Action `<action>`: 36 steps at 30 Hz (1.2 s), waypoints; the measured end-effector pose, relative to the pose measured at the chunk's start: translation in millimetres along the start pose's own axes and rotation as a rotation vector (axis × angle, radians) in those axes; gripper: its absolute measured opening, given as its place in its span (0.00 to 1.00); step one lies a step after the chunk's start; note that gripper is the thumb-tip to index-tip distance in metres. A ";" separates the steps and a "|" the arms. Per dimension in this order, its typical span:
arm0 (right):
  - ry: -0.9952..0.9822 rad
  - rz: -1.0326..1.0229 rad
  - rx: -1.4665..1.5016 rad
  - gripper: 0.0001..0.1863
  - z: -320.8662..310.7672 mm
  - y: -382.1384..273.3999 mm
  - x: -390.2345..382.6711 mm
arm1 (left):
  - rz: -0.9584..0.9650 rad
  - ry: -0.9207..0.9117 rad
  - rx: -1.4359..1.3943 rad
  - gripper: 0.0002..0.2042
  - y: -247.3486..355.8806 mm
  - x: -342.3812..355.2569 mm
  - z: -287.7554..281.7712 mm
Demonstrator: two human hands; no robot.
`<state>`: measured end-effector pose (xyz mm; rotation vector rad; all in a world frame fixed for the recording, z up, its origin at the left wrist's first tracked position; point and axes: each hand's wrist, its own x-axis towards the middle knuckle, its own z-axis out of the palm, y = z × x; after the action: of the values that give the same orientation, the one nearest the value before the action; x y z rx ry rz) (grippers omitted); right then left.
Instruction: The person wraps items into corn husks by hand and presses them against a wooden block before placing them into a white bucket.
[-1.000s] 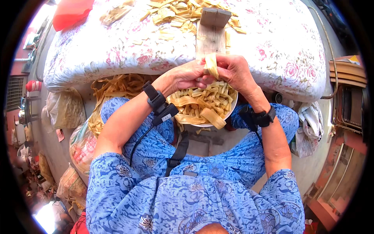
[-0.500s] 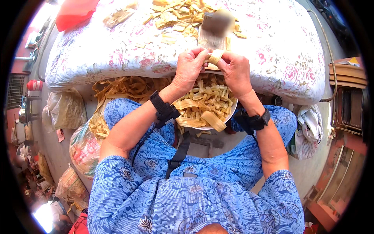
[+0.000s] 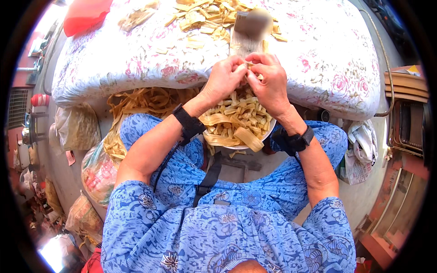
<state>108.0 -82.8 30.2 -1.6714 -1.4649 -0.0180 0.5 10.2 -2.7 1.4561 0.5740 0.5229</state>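
Note:
My left hand [image 3: 224, 78] and my right hand [image 3: 270, 81] meet above the near edge of the cloth-covered table. Both are closed in a pinch, fingertips together, on a pale yellow dried-leaf strip [image 3: 249, 65], most of which my fingers hide. Right below them sits a white bowl [image 3: 268, 134], heaped with short folded pieces [image 3: 241, 109] of the same dried material. One wider flat strip [image 3: 249, 138] hangs over its front rim. Just beyond my fingers a wooden board [image 3: 243, 44] lies on the table, with a blurred dark patch at its far end.
Loose dried strips [image 3: 207, 20] are piled on the flowered tablecloth [image 3: 114, 59]. Long strips [image 3: 150, 100] hang below the table's edge at left. A red bag [image 3: 86, 17] lies at the far left corner. Plastic bags [image 3: 77, 127] stand on the floor beside my knees.
The looped strip that stood up between my fingers is now mostly covered by them. My right hand has shifted slightly left, and the two hands are closer together.

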 end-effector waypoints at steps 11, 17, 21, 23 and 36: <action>0.121 0.402 0.497 0.07 -14.5 27.2 12.4 | -0.010 -0.024 -0.096 0.10 26.7 4.7 -16.0; 0.015 0.312 0.441 0.06 -16.4 14.5 11.0 | 0.234 -0.169 0.413 0.06 22.4 0.9 -16.4; 0.058 0.307 0.486 0.06 -20.3 23.8 13.1 | 0.024 -0.260 0.170 0.07 15.5 -1.8 -15.7; 0.096 0.408 0.646 0.05 -14.0 27.4 8.7 | -0.088 -0.320 0.085 0.07 13.1 -2.6 -21.0; -0.151 0.358 0.447 0.05 -16.9 -0.9 7.9 | -0.056 -0.366 0.057 0.07 24.1 -9.6 -16.0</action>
<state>118.4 -86.9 45.2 -1.5562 -1.1471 0.6005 -16.8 17.4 21.3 1.5394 0.3396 0.1883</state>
